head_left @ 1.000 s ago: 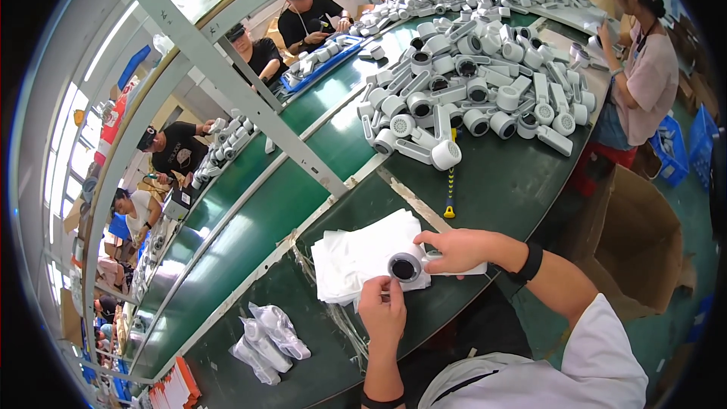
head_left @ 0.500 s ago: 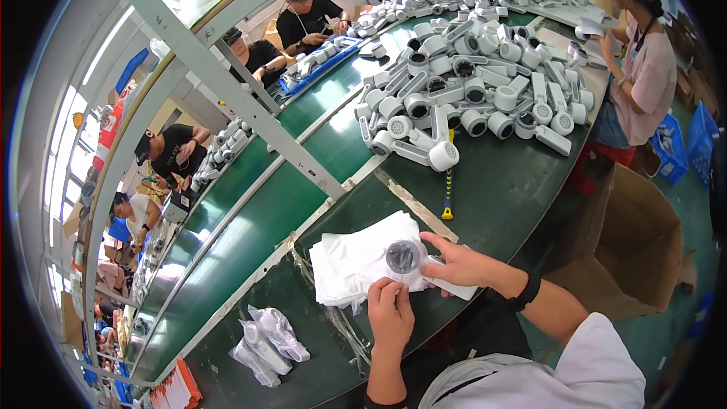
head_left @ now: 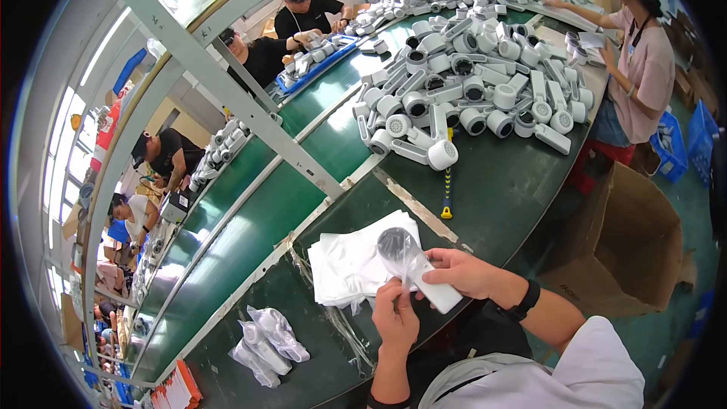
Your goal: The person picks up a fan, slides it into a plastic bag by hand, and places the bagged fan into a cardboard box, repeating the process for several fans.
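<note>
My right hand (head_left: 471, 273) is wrapped round the pale flat handle of a handheld device with a round head (head_left: 444, 297). A clear plastic bag (head_left: 410, 256) covers its dark-faced head. My left hand (head_left: 395, 316) pinches the bag's film beside the head, its fingers closed. Under and behind the bagged head lies a stack of white plastic bags (head_left: 344, 269). To the left, several bagged devices (head_left: 273, 337) rest on the dark green table.
Loose white-and-grey devices (head_left: 469, 83) form a large heap at the back. A yellow-and-blue-handled tool (head_left: 447, 193) lies before it. A metal post (head_left: 250, 110) rises at left, by a green conveyor (head_left: 250, 216). Right stands an open carton (head_left: 613, 246). Several co-workers sit or stand around.
The device has tilted, its handle now pointing toward me, and the bag has come further over its head. A co-worker at the right has stretched an arm toward the heap.
</note>
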Demonstrator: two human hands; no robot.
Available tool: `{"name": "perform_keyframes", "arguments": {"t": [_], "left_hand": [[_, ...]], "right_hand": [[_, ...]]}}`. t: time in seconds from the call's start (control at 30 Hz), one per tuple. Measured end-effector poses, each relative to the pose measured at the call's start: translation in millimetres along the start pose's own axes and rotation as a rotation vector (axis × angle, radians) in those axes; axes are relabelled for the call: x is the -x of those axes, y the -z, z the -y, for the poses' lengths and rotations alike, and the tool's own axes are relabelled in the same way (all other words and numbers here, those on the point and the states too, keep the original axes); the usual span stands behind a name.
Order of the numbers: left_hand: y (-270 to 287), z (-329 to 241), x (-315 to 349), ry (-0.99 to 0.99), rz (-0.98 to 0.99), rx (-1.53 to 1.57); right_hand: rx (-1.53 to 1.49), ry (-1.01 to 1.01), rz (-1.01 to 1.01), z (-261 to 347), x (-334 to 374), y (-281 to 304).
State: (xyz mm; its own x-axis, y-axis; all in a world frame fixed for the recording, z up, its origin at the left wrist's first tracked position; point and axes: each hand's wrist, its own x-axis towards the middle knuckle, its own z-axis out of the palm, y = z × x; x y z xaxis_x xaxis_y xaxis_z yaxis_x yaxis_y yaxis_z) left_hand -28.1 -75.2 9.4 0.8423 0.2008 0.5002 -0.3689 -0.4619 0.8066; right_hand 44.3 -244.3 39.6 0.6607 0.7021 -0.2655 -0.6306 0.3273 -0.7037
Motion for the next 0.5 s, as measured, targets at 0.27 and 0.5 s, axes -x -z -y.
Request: {"name": "perform_keyframes", "arguments": {"t": [0.27,0.5], "left_hand": [[-5,5,-3,-0.141,-0.102,-0.062],[6,-18,10,-0.026,0.311,0.186]], "right_hand": [[0.259,0.091,-0.222,-3,-1,-6],[0.447,0.226,-0.498,-7,-7,-2]]}}
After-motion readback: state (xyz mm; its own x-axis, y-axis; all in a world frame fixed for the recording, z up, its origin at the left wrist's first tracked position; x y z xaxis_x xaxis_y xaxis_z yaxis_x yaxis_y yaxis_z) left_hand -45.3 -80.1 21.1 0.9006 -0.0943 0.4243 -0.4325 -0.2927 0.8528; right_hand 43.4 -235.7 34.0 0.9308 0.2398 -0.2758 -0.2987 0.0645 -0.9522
